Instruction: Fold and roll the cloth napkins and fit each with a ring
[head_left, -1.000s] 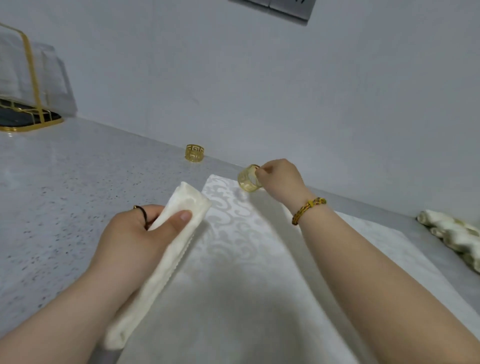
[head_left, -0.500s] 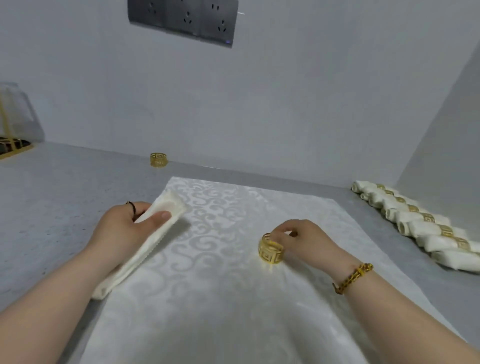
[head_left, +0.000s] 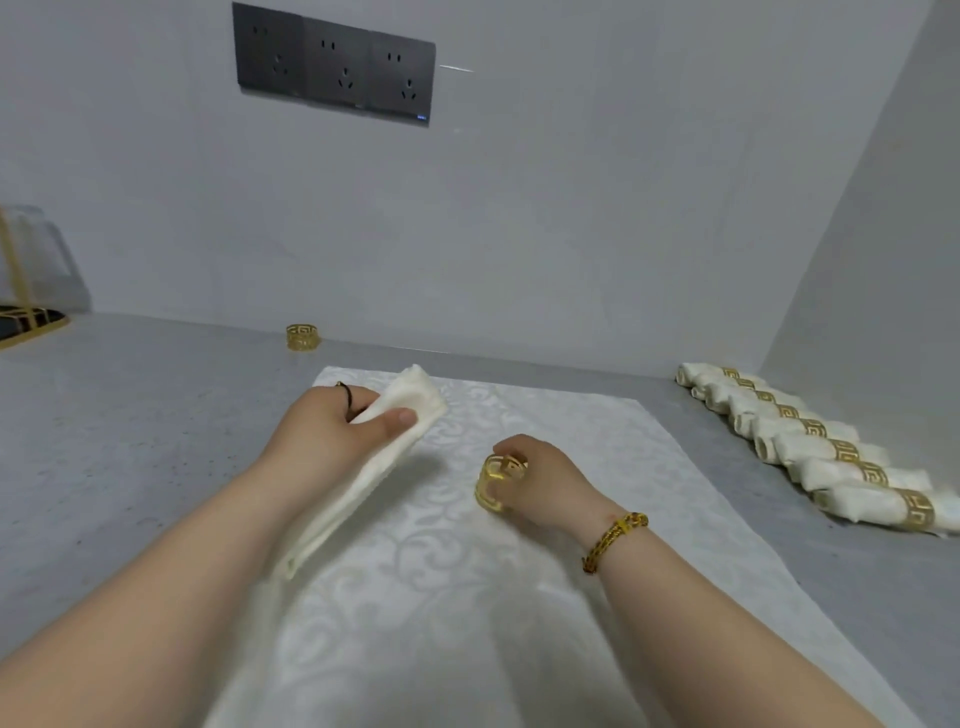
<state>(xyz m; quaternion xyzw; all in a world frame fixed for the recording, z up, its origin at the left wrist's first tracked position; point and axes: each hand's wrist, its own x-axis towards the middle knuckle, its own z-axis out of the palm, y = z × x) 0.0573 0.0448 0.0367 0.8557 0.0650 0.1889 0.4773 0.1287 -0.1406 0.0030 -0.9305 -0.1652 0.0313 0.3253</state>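
Hands — left hand (head_left: 324, 441), right hand (head_left: 545, 475) — closer; napkin (head_left: 358, 499) nears ring (head_left: 493, 486).

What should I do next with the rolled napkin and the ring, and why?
Probably bring the ring, pinched in your right hand, to the far end of the rolled napkin and slide it on. Your left hand grips the roll with that end free, and ring and roll are apart.

I see the rolled napkin (head_left: 374, 467) as soft, matt cream cloth. At its 3 o'clock, the ring (head_left: 498, 483) is glossy gold metal with cut-out fretwork. The damask cloth (head_left: 519, 597) beneath has a faint sheen, and the table (head_left: 130, 441) looks like smooth, speckled grey stone.
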